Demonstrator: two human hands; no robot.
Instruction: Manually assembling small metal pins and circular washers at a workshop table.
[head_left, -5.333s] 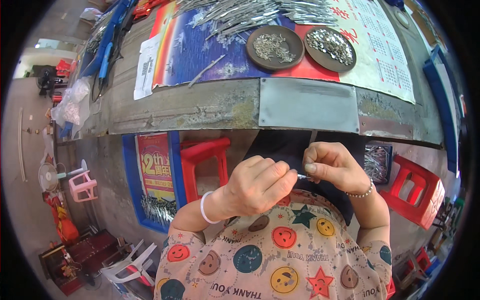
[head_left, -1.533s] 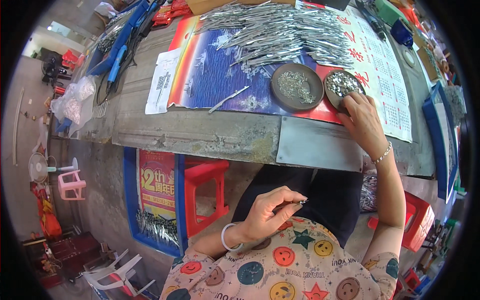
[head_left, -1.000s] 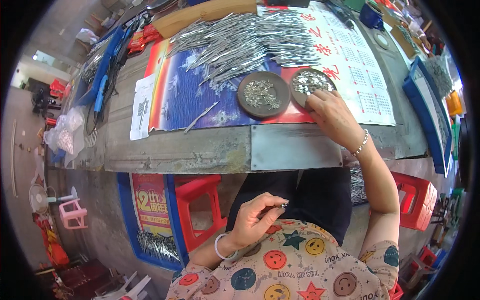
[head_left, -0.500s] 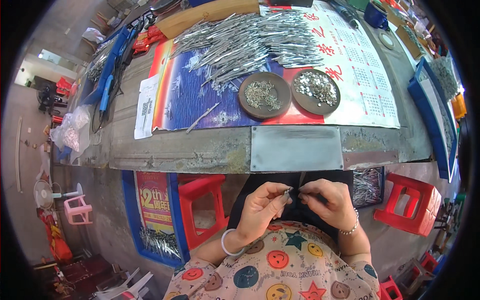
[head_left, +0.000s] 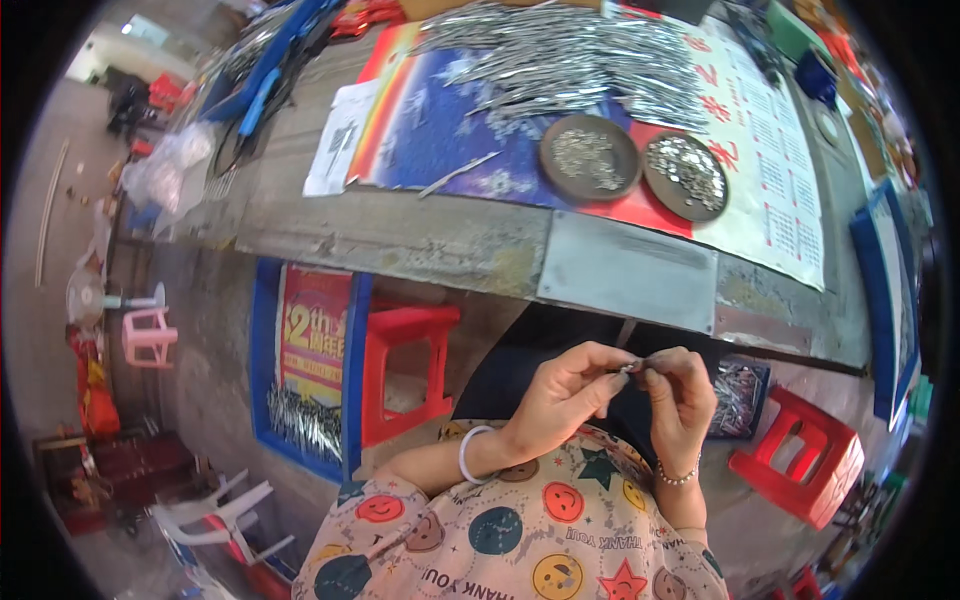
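My left hand [head_left: 566, 395] pinches a small shiny metal piece [head_left: 628, 367] between thumb and forefinger, above my lap. Against it my right hand [head_left: 684, 395] has its thumb and forefinger closed, the tips almost meeting those of the left. Whether the right fingers hold a part of their own is too small to see. Beyond the hands, on the bench, stand two round brown dishes. The left dish [head_left: 549, 182] carries tiny thin metal pins, the right dish [head_left: 664, 205] small shiny discs. Behind them lies a big heap of slender metal strips [head_left: 560, 60].
One slender strip [head_left: 458, 174] lies apart on the printed sheet [head_left: 440, 110]. A grey metal plate [head_left: 630, 268] covers the bench's near edge [head_left: 400, 245]. Below stand a blue tray [head_left: 264, 370] with metal strips and red stools [head_left: 385, 380] [head_left: 800, 455].
My hands have come closer together, fingertips now nearly touching. The whole view has turned, so the bench slants down to the right and the hands appear further right.
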